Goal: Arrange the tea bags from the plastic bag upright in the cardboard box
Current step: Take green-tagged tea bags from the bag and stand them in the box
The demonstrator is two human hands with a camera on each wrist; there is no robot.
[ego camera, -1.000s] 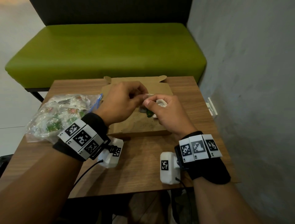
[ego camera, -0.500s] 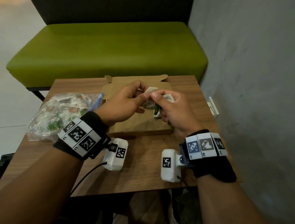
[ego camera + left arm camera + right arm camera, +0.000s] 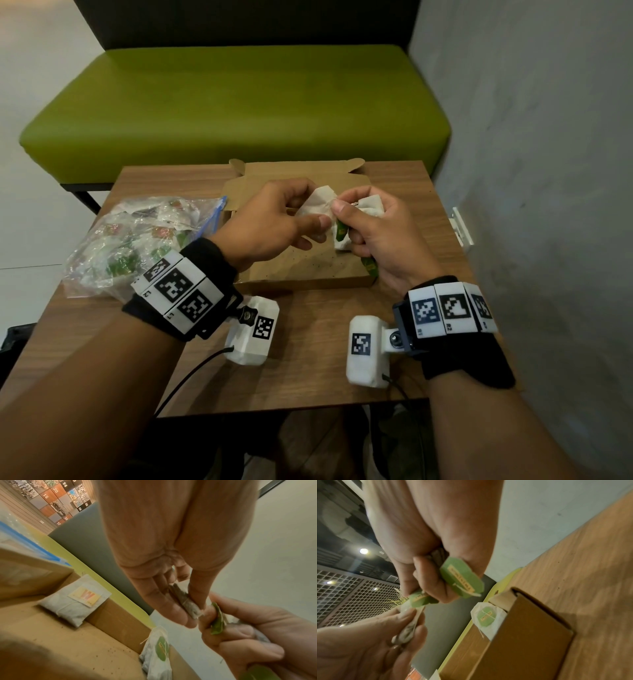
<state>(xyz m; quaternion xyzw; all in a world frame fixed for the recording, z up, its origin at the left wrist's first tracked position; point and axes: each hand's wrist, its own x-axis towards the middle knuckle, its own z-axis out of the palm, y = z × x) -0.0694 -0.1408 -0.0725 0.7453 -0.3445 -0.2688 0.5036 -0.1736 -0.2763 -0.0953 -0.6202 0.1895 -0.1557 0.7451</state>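
Over the open cardboard box (image 3: 308,274) my two hands meet. My left hand (image 3: 317,221) pinches a white tea bag (image 3: 318,205) between thumb and fingers, seen edge-on in the left wrist view as tea bag (image 3: 187,604). My right hand (image 3: 344,214) grips a small bunch of tea bags with green tags (image 3: 462,580) and touches the same bag. Inside the box a tea bag with an orange tag (image 3: 75,601) leans on the far wall, and one with a green tag (image 3: 488,616) stands in the right corner. The plastic bag (image 3: 137,240) of tea bags lies left of the box.
The box and bag sit on a small wooden table (image 3: 308,359). A green bench (image 3: 239,113) stands behind it and a grey wall (image 3: 531,171) runs close along the right side. The box lid flap (image 3: 294,168) lies open toward the bench.
Both hands have risen a little above the box floor. The white tea bag between them has come more into view, pulled out to the left by my left hand.
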